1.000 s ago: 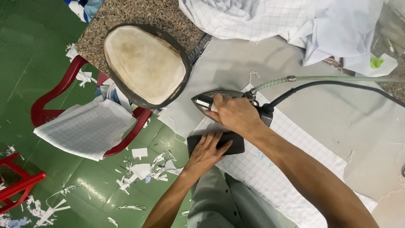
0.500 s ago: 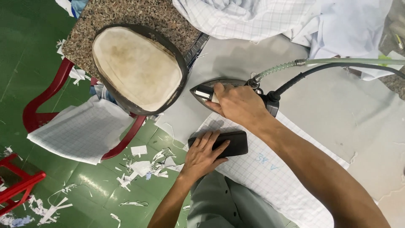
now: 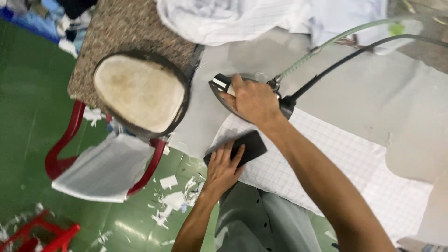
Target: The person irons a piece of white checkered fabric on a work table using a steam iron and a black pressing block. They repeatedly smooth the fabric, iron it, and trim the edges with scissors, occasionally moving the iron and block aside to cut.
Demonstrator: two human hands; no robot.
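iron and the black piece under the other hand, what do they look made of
Iron: the sole's edge, gripped by the right hand, looks like dark, shiny metal.
Black piece: flat, matte, thin, probably fabric or stiff lining; the left hand presses it onto the white checked cloth.

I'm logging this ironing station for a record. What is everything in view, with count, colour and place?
iron: one, dark, on the grey table, under the right hand
hoses: two, green and black, running from the iron to upper right
black block: one, on the checked cloth
checked cloth: one, white, across the table edge
grey table: one, centre right
oval pad: one, tan, dark rim, upper left
red chair: one, holding folded cloth, left
paper scraps: many, white, on green floor
right hand: gripping the iron
left hand: fingers on the block
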